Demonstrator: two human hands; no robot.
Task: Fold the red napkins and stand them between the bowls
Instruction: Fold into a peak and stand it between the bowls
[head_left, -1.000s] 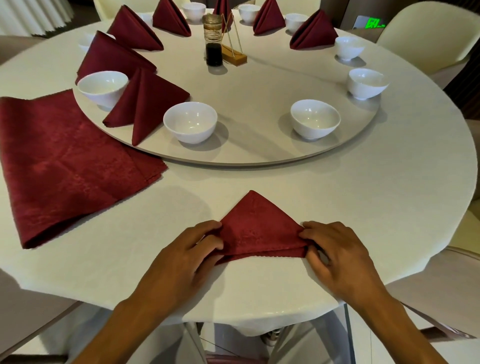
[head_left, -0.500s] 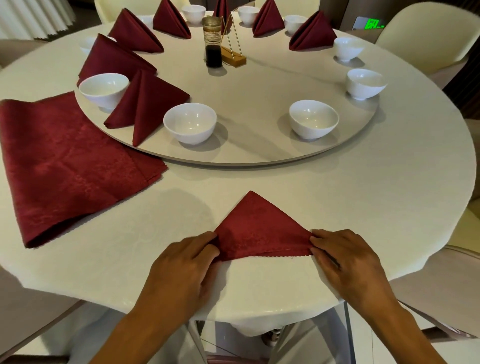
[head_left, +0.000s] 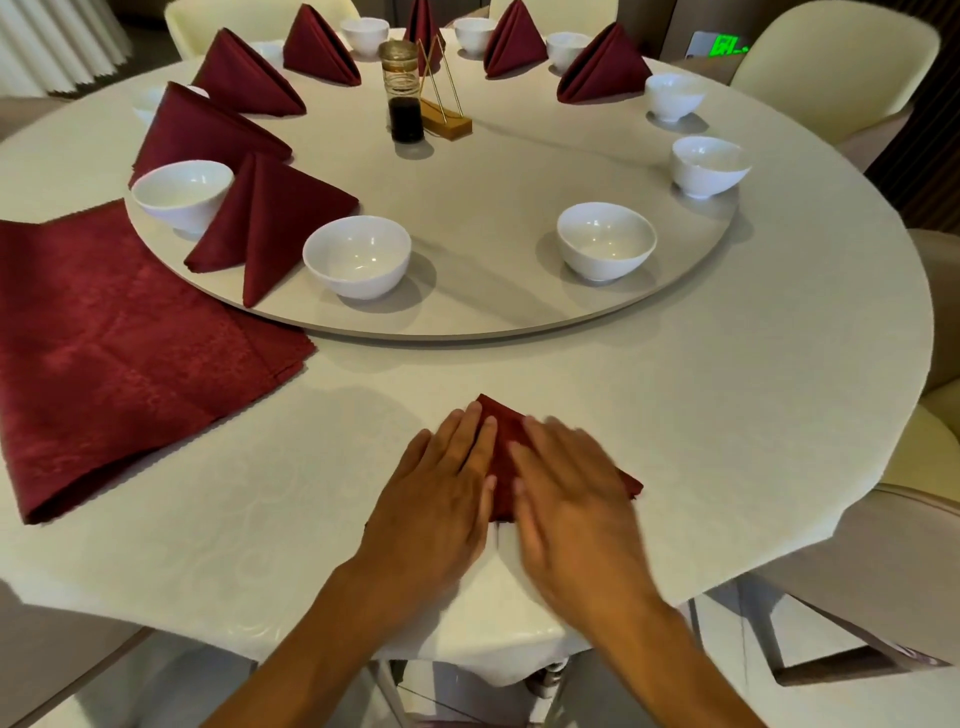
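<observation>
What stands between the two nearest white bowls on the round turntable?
Nothing: the head view shows bare turntable between left bowl and right bowl.

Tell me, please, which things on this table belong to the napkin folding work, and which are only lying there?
Part of the job:
- the napkin being folded, under the left hand and the right hand
- the flat napkin stack
- the standing napkins, such as
- the white bowls, such as and

Just lying about:
- the sauce bottle
- the wooden holder
- the chairs, such as
</observation>
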